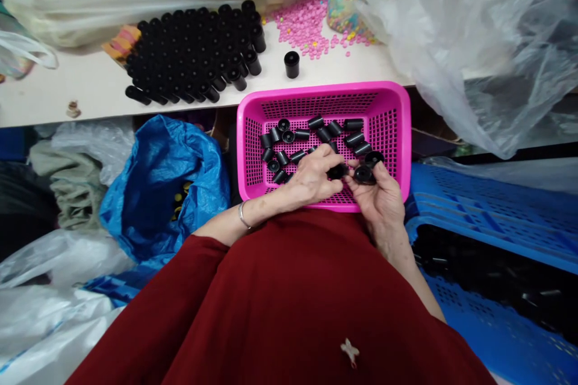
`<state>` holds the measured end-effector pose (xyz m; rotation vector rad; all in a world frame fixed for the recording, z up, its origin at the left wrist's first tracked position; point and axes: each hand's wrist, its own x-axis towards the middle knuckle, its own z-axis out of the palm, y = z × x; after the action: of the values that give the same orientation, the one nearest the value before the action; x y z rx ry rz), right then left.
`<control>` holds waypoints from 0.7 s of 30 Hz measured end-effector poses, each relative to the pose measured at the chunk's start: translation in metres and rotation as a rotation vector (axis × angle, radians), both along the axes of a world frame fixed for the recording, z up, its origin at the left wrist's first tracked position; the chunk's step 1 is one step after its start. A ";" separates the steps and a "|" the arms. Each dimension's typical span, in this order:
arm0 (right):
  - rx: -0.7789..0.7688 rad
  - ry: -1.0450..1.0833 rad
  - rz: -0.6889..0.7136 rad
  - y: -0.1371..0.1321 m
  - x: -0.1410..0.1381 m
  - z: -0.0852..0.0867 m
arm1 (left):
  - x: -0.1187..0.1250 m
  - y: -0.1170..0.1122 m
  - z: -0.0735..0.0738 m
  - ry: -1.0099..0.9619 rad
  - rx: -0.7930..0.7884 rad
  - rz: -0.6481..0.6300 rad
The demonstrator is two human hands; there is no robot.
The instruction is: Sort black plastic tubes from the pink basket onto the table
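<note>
Left grip (316,180) pinching black cap (336,171), right grip (379,195) clasping black canister (363,174)

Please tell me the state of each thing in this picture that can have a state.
Pink basket: partly filled with loose black tubes.
Left hand: pinching a black tube.
Right hand: holding a black cap.
Tube block: packed together on the table.
Single tube: upright, alone.
Blue bag: open.
</note>
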<state>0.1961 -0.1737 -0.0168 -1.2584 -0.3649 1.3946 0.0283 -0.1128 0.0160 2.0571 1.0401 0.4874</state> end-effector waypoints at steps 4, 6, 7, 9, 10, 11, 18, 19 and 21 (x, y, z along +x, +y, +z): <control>-0.014 0.128 -0.060 -0.002 0.002 0.004 | -0.016 0.007 -0.019 0.094 -0.089 -0.023; -0.025 0.134 -0.100 0.000 0.001 0.001 | -0.021 0.007 -0.027 0.121 -0.102 -0.048; -0.029 0.122 -0.102 0.000 0.000 0.000 | -0.023 0.006 -0.029 0.132 -0.102 -0.060; -0.031 0.036 -0.047 -0.001 -0.001 -0.002 | -0.027 0.003 -0.031 0.145 -0.096 -0.091; -0.026 -0.058 0.004 -0.002 -0.001 -0.001 | -0.030 0.002 -0.030 0.148 -0.079 -0.101; -0.010 -0.193 0.060 -0.005 0.000 0.002 | -0.034 0.000 -0.028 0.155 -0.043 -0.093; -0.079 -1.348 -0.052 -0.018 0.042 0.028 | -0.101 0.008 -0.012 0.315 0.392 0.644; -0.129 -1.324 -0.054 -0.016 0.050 0.027 | -0.112 0.010 -0.011 0.306 0.352 0.752; -0.224 -1.103 0.005 -0.010 0.062 0.023 | -0.128 0.012 -0.010 0.213 0.160 0.908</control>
<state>0.2583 -0.1838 0.0065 -2.1447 -0.9622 0.6242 -0.0996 -0.1005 0.0056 1.6883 2.1234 0.8210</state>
